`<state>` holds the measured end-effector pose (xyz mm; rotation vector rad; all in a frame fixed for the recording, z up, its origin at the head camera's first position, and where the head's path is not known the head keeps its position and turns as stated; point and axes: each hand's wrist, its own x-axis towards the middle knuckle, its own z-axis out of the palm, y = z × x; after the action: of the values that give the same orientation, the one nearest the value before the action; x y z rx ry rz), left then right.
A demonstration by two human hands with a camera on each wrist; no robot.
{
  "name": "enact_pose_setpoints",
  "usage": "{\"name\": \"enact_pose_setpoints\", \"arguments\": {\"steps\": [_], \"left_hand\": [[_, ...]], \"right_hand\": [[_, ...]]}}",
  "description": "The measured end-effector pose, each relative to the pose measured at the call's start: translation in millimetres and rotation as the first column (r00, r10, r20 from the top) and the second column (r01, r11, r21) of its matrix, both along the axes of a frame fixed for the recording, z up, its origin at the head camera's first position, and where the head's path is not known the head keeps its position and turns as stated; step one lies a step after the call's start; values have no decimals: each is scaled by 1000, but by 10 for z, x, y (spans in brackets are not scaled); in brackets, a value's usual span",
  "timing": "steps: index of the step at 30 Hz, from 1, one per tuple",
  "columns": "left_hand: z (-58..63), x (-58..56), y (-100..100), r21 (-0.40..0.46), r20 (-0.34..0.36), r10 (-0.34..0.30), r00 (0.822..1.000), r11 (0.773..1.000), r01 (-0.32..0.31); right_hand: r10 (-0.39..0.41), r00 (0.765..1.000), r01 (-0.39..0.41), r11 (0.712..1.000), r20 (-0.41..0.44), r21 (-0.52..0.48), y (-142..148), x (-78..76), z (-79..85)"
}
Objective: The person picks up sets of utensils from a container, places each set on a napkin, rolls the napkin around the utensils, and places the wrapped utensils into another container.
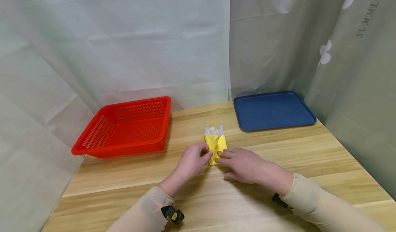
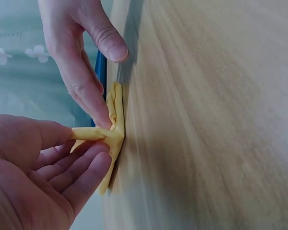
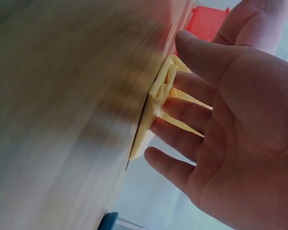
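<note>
A yellow napkin (image 1: pixel 221 143) lies folded on the table around pale plastic cutlery. The heads of a spoon (image 1: pixel 207 131), a fork (image 1: pixel 215 130) and a knife (image 1: pixel 221 130) stick out at its far end. My left hand (image 1: pixel 192 159) pinches a raised fold of the napkin (image 2: pixel 89 133) between thumb and fingers, at its left side. From the right, my right hand (image 1: pixel 245 165) rests its outstretched fingertips on the napkin's near part. In the right wrist view those fingers (image 3: pixel 187 112) are spread against the cloth, with the thumb apart from it.
A red perforated basket (image 1: pixel 161 146) stands at the back left of the wooden table (image 1: pixel 198 204). At the back right lies a blue tray (image 1: pixel 273 110). Pale curtains (image 1: pixel 148 46) hang behind the table and along its sides.
</note>
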<state>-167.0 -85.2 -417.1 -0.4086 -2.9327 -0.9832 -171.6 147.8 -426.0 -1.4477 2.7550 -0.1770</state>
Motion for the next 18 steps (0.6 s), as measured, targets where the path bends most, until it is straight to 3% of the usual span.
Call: {"name": "enact_pose_setpoints", "arguments": {"steps": [6, 12, 18], "left_hand": [[-46, -2, -15, -2, -15, -8, 1000, 1000, 8], [-82, -2, -1, -31, -55, -58, 997, 998, 56], [-50, 4, 32, -45, -53, -33, 998, 999, 30]], "right_hand": [[20, 1000, -20, 1000, -1, -20, 27, 24, 5], [-18, 1000, 18, 1000, 16, 6, 124, 173, -5], [-10, 1000, 11, 999, -20, 34, 103, 232, -5]]}}
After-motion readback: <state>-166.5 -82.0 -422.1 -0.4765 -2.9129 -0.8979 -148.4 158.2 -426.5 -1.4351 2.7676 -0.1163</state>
